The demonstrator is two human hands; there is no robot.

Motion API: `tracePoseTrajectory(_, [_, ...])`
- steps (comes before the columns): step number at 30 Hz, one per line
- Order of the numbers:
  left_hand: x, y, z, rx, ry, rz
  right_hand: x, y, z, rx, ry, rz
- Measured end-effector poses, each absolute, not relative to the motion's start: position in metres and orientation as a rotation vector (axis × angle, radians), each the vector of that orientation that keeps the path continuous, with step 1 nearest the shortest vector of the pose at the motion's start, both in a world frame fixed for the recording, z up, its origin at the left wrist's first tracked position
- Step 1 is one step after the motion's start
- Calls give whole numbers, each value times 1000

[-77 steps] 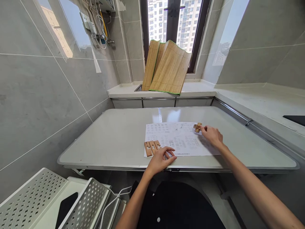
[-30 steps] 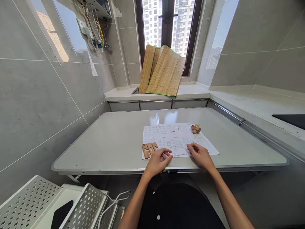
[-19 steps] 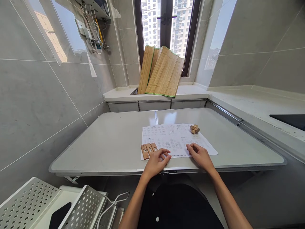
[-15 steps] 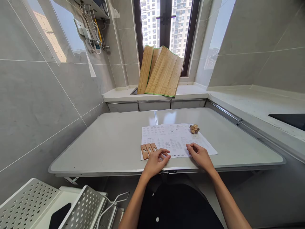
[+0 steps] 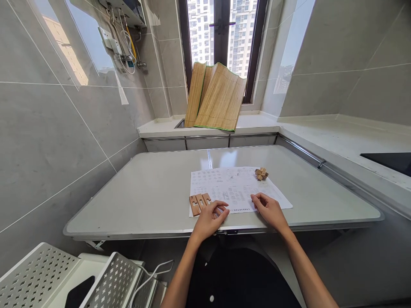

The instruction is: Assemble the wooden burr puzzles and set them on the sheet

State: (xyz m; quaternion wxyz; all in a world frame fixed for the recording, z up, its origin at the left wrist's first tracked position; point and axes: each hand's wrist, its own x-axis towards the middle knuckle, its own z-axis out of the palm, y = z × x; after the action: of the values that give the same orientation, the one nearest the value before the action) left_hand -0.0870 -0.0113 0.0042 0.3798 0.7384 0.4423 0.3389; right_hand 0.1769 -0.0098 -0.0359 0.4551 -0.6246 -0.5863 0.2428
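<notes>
My left hand [image 5: 210, 217] rests at the front edge of the sheet, its fingers loosely bent and the thumb apart from them, holding nothing visible. Just beyond its fingers, flat wooden pieces with cut-out notches [image 5: 199, 202] lie side by side on the paper's left corner; the hand partly covers them. My right hand [image 5: 269, 210] lies on the right part of the printed sheet [image 5: 231, 184], fingers loosely curled and slightly apart, with nothing seen in them. At the sheet's far right corner sits a small interlocked wooden puzzle [image 5: 261, 173], out of reach of both hands' fingertips.
The white folding table [image 5: 144, 192] stands against a counter with a metal rail [image 5: 205, 137]. A bamboo mat [image 5: 221, 98] leans at the window. White perforated racks [image 5: 112, 278], a dark flat object [image 5: 78, 293] and a white cable [image 5: 150, 278] are at lower left.
The view has shifted very slightly. Both hands and the wooden pieces hold the same places on the sheet.
</notes>
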Motion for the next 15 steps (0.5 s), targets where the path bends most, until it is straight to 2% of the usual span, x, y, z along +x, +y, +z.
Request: tracePoseTrajectory(15, [-88,-10,5,1876,1142,872,175,-8,-35,-1535,-1452,598])
